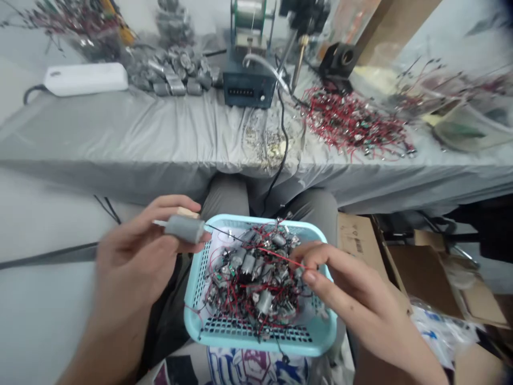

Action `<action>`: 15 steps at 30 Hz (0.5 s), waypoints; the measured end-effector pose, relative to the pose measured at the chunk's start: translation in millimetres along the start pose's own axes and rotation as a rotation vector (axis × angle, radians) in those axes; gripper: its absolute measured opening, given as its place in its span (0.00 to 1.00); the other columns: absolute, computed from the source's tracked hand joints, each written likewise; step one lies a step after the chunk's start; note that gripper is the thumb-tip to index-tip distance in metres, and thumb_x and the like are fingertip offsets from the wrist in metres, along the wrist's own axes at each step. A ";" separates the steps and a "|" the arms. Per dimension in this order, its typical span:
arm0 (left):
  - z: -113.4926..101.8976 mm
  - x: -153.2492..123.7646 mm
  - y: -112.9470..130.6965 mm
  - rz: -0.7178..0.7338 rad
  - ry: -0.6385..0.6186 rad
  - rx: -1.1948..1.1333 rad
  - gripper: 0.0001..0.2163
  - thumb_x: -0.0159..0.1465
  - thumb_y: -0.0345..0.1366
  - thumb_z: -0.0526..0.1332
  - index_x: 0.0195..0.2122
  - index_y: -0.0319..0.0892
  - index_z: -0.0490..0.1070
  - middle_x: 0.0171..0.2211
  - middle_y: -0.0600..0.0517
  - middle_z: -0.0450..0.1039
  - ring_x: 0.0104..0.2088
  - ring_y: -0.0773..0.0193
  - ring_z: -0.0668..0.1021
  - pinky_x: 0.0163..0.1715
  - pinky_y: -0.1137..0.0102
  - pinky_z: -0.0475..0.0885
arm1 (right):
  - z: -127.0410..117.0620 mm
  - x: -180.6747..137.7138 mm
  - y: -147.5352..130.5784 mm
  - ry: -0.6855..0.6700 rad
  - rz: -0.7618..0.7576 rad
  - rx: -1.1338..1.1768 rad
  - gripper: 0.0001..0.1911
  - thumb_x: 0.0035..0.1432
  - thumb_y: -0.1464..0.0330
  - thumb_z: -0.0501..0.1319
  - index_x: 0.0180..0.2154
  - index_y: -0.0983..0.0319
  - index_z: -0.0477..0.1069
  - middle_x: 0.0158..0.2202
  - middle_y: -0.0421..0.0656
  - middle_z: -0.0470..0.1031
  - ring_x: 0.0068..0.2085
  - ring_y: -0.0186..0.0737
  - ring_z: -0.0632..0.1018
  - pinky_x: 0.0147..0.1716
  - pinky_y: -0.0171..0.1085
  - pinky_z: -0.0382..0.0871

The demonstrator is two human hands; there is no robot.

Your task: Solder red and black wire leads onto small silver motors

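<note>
In my left hand is a small grey motor, its thin shaft pointing left, with fingers and thumb closed around it. My right hand pinches a red wire between thumb and forefinger. A black wire runs from the motor's right end toward the red one; where they meet is too small to tell. Beneath both hands a light-blue plastic basket rests on the lap, filled with wired small motors and tangled red and black leads.
On the cloth-covered table stand a dark blue soldering machine with a wire spool, a pile of grey motors, a white power strip and a heap of red wires. A black cable hangs over the edge. Cardboard boxes stand right.
</note>
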State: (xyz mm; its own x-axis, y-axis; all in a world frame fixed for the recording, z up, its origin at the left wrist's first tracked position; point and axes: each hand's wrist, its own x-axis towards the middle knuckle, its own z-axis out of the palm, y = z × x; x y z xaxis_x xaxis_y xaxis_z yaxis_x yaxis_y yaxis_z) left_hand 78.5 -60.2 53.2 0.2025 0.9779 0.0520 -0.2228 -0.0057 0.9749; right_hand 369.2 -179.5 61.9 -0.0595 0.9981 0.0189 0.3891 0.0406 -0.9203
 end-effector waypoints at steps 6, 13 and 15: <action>12.9 54.7 -24.9 -0.147 -0.192 -0.036 0.11 0.64 0.46 0.85 0.43 0.49 0.95 0.47 0.44 0.91 0.35 0.59 0.91 0.35 0.72 0.90 | -57.5 15.0 9.4 0.090 0.053 -0.080 0.05 0.81 0.61 0.68 0.53 0.50 0.82 0.55 0.44 0.83 0.51 0.38 0.87 0.44 0.30 0.86; 29.1 126.4 -31.8 -0.239 -0.213 -0.060 0.09 0.62 0.39 0.85 0.44 0.48 0.94 0.40 0.44 0.93 0.34 0.51 0.93 0.33 0.66 0.92 | -103.0 58.7 4.0 0.293 0.064 0.118 0.33 0.73 0.60 0.76 0.73 0.48 0.71 0.83 0.53 0.64 0.67 0.51 0.88 0.51 0.36 0.92; 33.3 142.0 -34.0 -0.233 -0.151 -0.047 0.11 0.60 0.37 0.85 0.45 0.50 0.94 0.36 0.48 0.92 0.32 0.53 0.92 0.32 0.67 0.91 | -115.7 73.3 -3.2 0.314 0.069 0.080 0.39 0.71 0.60 0.76 0.77 0.50 0.68 0.86 0.54 0.59 0.67 0.52 0.88 0.53 0.39 0.92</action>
State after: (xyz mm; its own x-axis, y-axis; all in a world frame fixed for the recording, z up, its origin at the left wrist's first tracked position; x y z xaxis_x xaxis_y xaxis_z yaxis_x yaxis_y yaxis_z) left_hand 146.6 71.9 34.7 0.3927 0.9093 -0.1374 -0.1966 0.2290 0.9534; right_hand 469.9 -101.0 111.4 0.2557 0.9647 0.0634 0.3079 -0.0191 -0.9512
